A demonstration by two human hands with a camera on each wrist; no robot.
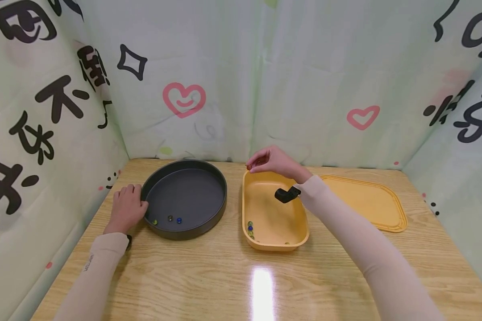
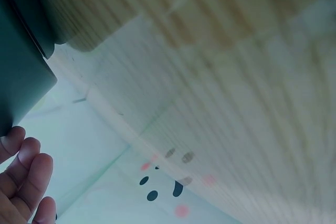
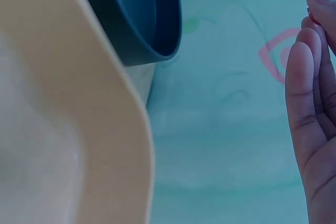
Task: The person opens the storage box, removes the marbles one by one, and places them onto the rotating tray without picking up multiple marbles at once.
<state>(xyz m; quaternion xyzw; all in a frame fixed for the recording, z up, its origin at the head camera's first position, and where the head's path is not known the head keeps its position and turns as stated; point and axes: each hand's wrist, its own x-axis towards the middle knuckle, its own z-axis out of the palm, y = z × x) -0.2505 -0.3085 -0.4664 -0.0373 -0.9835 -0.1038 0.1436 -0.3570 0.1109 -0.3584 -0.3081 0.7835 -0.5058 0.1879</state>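
My right hand [image 1: 279, 161] pinches a small red marble [image 1: 248, 167] between thumb and fingertips, over the far left corner of the yellow tub [image 1: 273, 198]. In the right wrist view the red marble [image 3: 313, 18] barely shows between the fingers. At the left, my left hand [image 1: 125, 207] holds the near-left rim of a dark round pan [image 1: 184, 189], its thumb at the rim. The left wrist view has the fingertips against the pan's side [image 2: 21, 77]. Inside the pan lie a yellow-green marble [image 1: 155, 222], a brownish marble [image 1: 170, 218] and a blue marble [image 1: 179, 220].
Several marbles [image 1: 251, 228] line the tub's left side, with another marble [image 1: 287, 243] at its near edge. A yellow lid [image 1: 365, 203] lies flat on the wooden table [image 1: 176, 276], right of the tub. Printed curtains [image 1: 233, 80] enclose the back and sides.
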